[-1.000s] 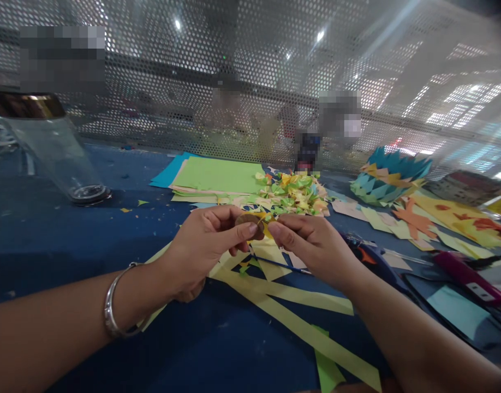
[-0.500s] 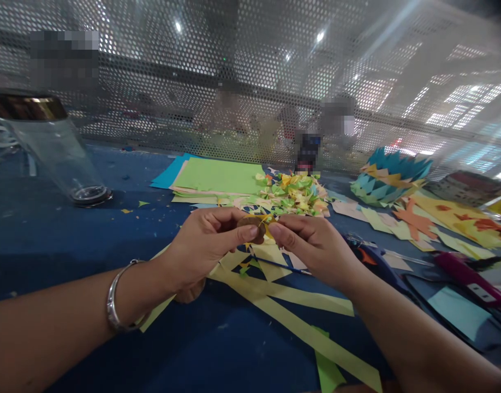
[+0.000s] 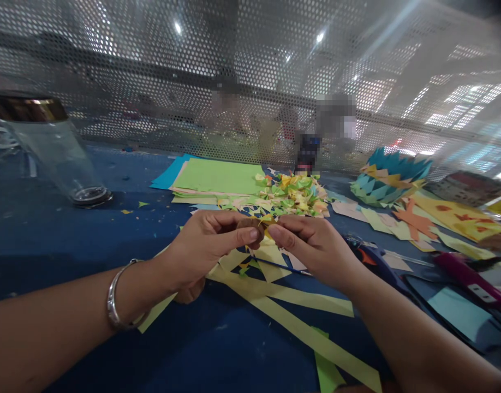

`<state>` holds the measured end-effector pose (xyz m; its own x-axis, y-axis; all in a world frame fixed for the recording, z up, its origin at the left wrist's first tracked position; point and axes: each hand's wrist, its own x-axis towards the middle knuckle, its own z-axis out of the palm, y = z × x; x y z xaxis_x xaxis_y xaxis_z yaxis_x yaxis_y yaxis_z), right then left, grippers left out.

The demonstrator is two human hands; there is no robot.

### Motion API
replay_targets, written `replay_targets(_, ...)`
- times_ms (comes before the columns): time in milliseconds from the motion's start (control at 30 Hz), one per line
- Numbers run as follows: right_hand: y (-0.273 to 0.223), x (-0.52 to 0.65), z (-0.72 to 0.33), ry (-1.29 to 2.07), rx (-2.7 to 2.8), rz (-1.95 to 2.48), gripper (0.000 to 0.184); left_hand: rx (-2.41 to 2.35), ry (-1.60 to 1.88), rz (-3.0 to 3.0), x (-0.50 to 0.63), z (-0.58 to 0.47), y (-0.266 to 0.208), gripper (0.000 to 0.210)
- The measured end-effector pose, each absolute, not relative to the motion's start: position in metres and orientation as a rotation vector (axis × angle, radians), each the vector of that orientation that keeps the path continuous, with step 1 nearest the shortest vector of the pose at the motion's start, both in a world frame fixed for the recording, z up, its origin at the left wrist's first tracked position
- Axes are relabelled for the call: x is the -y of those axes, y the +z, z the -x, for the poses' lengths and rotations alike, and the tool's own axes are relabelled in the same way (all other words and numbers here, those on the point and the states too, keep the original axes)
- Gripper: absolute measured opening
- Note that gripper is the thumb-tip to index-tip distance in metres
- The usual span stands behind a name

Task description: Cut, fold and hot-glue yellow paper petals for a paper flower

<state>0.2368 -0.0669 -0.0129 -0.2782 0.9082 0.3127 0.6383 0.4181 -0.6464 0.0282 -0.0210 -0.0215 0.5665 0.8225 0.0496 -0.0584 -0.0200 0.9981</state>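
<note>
Over the middle of the table, my left hand and my right hand meet at the fingertips. Both are closed in a pinch on a small folded piece of yellow paper, partly hidden by the fingers. Just behind them lies a heap of small folded paper pieces in green, yellow and orange. Pale yellow paper strips spread out below the hands, and a thin blue stick lies among the paper scraps.
Stacked green sheets lie behind my left hand. A clear jar stands on the left. To the right are a layered paper crown, orange cutouts, a magenta tool and cables. A perforated metal screen closes off the back.
The yellow paper has shifted slightly between the fingertips, with a pointed end now showing above them. Both hands stay in almost the same place. At the far right edge, a hand has appeared.
</note>
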Motion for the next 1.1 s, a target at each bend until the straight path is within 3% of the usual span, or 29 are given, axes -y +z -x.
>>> replay_targets(1100, -0.015, 0.067, -0.238, 0.461, 2.058, 1.281, 0.045, -0.645, 0.739, -1.641, 0.01, -0.025, -0.02, 0.017)
